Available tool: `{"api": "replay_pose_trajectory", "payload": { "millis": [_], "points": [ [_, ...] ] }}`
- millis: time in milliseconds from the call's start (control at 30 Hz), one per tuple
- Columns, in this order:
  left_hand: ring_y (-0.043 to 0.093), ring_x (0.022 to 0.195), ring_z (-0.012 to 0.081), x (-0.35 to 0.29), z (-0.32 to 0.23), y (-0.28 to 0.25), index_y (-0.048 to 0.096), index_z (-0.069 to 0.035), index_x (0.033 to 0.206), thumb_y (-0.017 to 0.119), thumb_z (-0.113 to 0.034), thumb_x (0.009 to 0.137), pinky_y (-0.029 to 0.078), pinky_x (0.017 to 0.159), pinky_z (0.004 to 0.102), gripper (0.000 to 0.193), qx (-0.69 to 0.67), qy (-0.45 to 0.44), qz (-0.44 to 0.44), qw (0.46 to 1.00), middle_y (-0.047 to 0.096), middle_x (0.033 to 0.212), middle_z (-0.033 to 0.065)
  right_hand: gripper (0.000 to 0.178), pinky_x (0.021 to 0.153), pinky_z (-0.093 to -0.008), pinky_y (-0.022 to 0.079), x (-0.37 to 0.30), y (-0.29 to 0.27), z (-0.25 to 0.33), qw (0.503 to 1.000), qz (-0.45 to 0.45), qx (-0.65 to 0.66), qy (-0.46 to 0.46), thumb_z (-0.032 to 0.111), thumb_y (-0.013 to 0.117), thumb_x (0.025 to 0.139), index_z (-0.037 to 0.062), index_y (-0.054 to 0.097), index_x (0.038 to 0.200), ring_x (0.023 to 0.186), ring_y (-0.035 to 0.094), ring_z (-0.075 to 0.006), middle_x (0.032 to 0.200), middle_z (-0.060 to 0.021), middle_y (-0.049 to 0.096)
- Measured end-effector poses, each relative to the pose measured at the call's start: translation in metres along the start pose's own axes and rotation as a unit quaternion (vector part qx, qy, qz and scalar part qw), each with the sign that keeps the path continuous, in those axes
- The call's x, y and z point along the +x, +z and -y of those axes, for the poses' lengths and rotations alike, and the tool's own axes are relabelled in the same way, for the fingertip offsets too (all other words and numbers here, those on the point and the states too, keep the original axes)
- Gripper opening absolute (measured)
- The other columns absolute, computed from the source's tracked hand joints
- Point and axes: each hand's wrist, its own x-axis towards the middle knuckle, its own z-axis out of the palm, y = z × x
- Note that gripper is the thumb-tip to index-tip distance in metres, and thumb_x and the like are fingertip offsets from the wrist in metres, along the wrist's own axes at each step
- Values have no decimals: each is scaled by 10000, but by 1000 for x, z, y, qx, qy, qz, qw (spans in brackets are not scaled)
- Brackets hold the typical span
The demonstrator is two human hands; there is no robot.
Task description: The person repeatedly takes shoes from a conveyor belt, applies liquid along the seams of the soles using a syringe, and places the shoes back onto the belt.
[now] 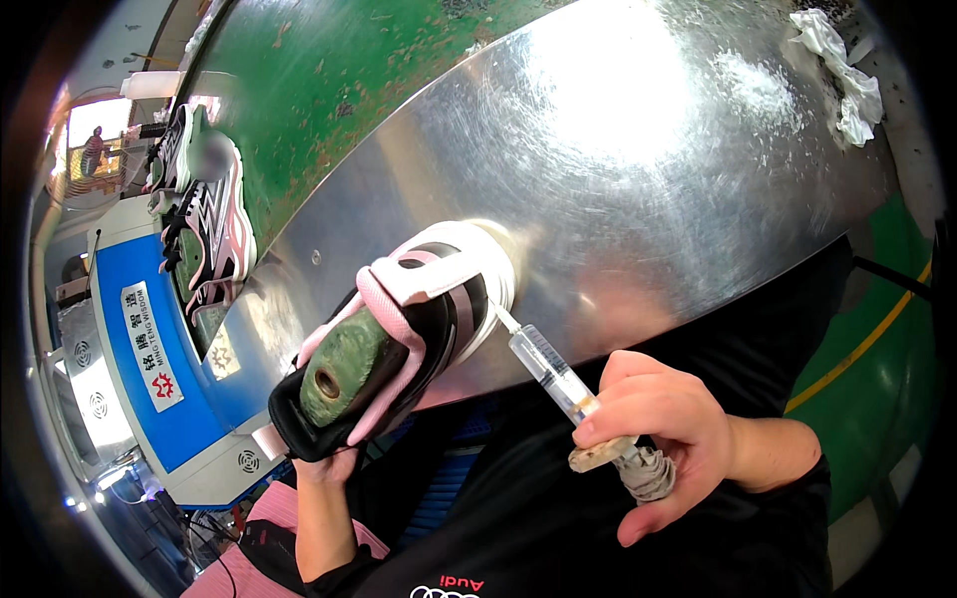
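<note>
A black, pink and white sneaker (464, 314) with a green shoe last (344, 369) inside it is tilted over the near edge of the metal tabletop. My left hand (334, 464) grips it from below at the heel, its fingers mostly hidden behind the shoe. In my right hand (663, 424) is a clear syringe (553, 371), partly filled, with wrapping around its plunger end. My fingers curl about the barrel and flange, and the thumb lies by the plunger end. The white nozzle points at the seam between sole and upper, touching or very close to it.
A shiny metal tabletop (419, 179) stretches to the upper right, with crumpled white paper (847, 85) at its far end. More sneakers (214, 219) stand at the left beside a blue and white machine (189, 339). Beyond the tabletop lies a worn green surface (319, 70).
</note>
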Motion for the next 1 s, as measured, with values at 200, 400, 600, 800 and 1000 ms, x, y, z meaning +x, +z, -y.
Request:
{"api": "replay_pose_trajectory", "payload": {
  "millis": [200,400,600,800,1000],
  "points": [
    [375,1308,297,-24,30,38,326,-39,1405,570,-142,796,270,1112,458,664,-14,-60,94,994,387,1424,118,634,667,-295,372,-2,8,7,1000,-5,-12,12,320,832,638,5,572,1124,729,578,-179,955,-63,655],
    [289,1357,295,-47,48,58,203,-64,1448,674,-180,716,249,1122,454,878,29,-114,94,989,274,1477,135,650,665,-297,369,-3,15,13,1000,-4,-20,18,318,839,627,-13,572,1118,713,562,-180,951,-69,658],
    [411,1258,375,-51,79,52,157,14,1438,598,32,618,366,1034,494,931,-188,-158,192,950,362,1385,237,706,605,-259,341,-1,28,27,999,3,-23,48,418,871,571,26,592,1088,658,462,-139,875,-35,669],
    [425,1254,348,-49,90,81,186,16,1429,580,91,665,364,1036,465,862,-222,-221,247,917,387,1379,222,694,583,-249,340,-1,33,50,994,21,-25,105,420,876,559,15,612,1057,646,449,-138,868,-47,671],
    [414,1266,310,-35,105,103,302,3,1390,566,154,625,314,1070,432,823,-269,-260,321,870,431,1361,164,719,628,-311,366,-3,31,87,990,42,-38,125,418,843,581,-38,580,1071,657,495,-184,873,-89,678]
  ]
}}
